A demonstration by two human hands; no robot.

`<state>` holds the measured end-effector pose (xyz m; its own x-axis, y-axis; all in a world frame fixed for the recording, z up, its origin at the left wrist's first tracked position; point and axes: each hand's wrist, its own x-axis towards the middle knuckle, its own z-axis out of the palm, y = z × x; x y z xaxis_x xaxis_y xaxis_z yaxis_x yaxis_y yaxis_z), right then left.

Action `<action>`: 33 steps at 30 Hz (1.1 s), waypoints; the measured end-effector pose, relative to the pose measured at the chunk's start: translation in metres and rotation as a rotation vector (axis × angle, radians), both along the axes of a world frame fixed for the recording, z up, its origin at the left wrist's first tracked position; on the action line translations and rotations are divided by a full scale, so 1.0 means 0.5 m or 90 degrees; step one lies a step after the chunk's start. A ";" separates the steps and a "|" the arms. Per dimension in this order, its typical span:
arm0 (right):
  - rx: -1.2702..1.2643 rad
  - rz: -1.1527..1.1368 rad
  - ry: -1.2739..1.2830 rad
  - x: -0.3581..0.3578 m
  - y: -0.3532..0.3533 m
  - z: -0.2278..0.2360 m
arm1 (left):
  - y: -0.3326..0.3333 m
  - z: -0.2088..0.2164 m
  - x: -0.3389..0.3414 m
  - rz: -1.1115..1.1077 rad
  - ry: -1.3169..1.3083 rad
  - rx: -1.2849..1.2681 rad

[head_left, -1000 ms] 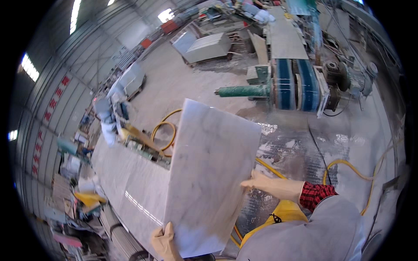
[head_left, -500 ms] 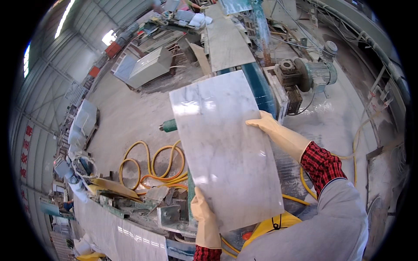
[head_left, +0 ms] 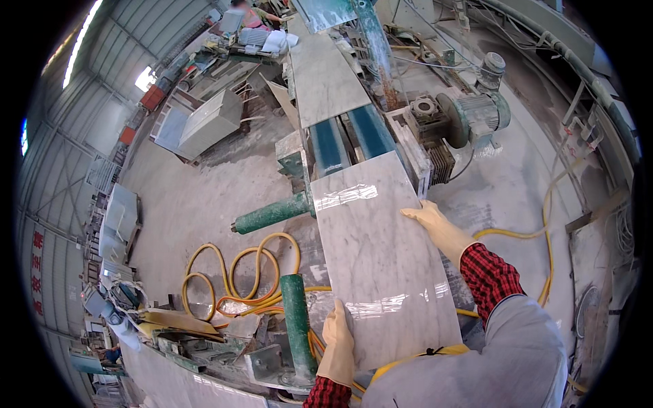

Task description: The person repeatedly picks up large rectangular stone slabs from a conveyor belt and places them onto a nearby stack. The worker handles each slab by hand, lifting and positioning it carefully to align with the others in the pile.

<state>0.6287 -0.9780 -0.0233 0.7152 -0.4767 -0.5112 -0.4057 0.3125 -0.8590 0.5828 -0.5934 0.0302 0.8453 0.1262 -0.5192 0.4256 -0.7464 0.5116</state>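
A polished white marble slab [head_left: 381, 262] with grey veins lies in front of me, its far end by two blue conveyor belts [head_left: 373, 132]. My left hand [head_left: 337, 340], in a cream rubber glove, grips its left edge near the close end. On the right edge, farther up, my right hand [head_left: 435, 221] holds on in a matching glove, thumb over the top face. The fingers under the slab are hidden. Another marble slab [head_left: 326, 78] rests farther along the conveyor. Green rollers [head_left: 272, 212] stand out to the left of the slab I hold.
Yellow hoses [head_left: 255, 272] coil on the floor at the left. A motor with gearbox [head_left: 469, 112] sits right of the conveyor. Stone scraps and metal brackets [head_left: 265, 360] lie at lower left. Stacked slabs [head_left: 211, 122] stand farther left. A person [head_left: 255, 17] is at the far end.
The slab has come down and to the right in view with both hands still on it, its far end now nearer the belts. More of the belts and green rollers shows.
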 end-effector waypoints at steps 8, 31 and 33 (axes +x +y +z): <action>0.051 -0.048 -0.075 -0.065 0.018 -0.009 | -0.018 0.044 0.088 -0.090 0.038 -0.033; 0.170 -0.025 0.040 -0.255 0.238 0.126 | -0.053 -0.117 0.359 -0.009 0.086 -0.400; 0.160 -0.025 0.038 -0.225 0.222 0.129 | -0.068 -0.138 0.388 -0.038 0.067 -0.377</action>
